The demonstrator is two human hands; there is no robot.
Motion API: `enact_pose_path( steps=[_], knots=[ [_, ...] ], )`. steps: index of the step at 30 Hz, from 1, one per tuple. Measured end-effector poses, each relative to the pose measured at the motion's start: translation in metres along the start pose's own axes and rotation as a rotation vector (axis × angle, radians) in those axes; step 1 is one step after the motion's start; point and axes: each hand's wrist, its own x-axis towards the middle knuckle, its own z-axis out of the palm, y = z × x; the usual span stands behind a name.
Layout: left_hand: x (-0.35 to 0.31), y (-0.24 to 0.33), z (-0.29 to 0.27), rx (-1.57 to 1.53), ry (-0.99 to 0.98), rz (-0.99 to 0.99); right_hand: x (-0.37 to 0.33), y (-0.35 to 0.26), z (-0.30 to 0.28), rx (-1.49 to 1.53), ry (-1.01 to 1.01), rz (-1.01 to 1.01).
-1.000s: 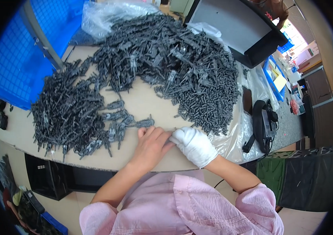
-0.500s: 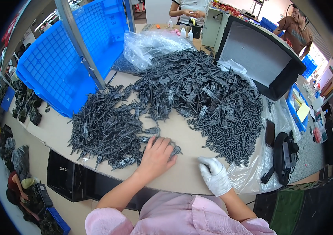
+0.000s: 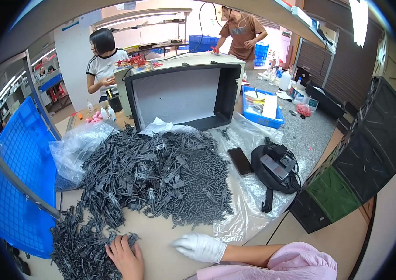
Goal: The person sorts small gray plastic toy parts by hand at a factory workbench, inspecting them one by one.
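My bare left hand [image 3: 125, 259] lies at the inner edge of a smaller heap of dark grey, spiky plastic parts [image 3: 74, 245]. Its fingers are spread over a few of them, and one part [image 3: 133, 239] pokes out by the fingertips. To its right, my right hand [image 3: 201, 247] in a white glove rests on the tan tabletop [image 3: 165, 259]. Its fingers are bent and pressed together; whatever they may hold is hidden. Beyond both hands rises a large heap of similar long parts [image 3: 128, 172], with short peg-like pieces [image 3: 202, 186] on its right side.
A black bin [image 3: 186, 95] on its side stands behind the heap. Blue crates [image 3: 18, 177] and a metal post [image 3: 16, 179] border the left. Rightward lie clear plastic sheeting [image 3: 240, 219], a phone [image 3: 240, 161], a black pouch [image 3: 272, 175] and a blue tray [image 3: 264, 120]. Two people are beyond.
My view has swung right and up, so hands and heaps sit lower and farther left in the picture. Against the table, both hands stay near the same places.
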Motion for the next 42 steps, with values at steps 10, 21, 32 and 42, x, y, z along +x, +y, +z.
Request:
enact_pose_path(
  steps=[10,21,32,42],
  knots=[
    [0.011,0.06,-0.036,-0.666,-0.153,0.252,0.021,-0.003,0.003,0.404,-0.018,0.032],
    [0.017,0.086,0.024,-1.925,-0.38,-0.258,0.057,-0.006,0.011,1.837,-0.341,0.385],
    [0.025,0.085,0.011,-1.781,-0.418,-0.279,0.05,0.022,0.049,2.128,-0.414,0.417],
    [0.024,0.082,0.02,-1.759,-0.414,-0.344,0.063,-0.007,0.02,2.121,-0.276,0.696]
  ],
)
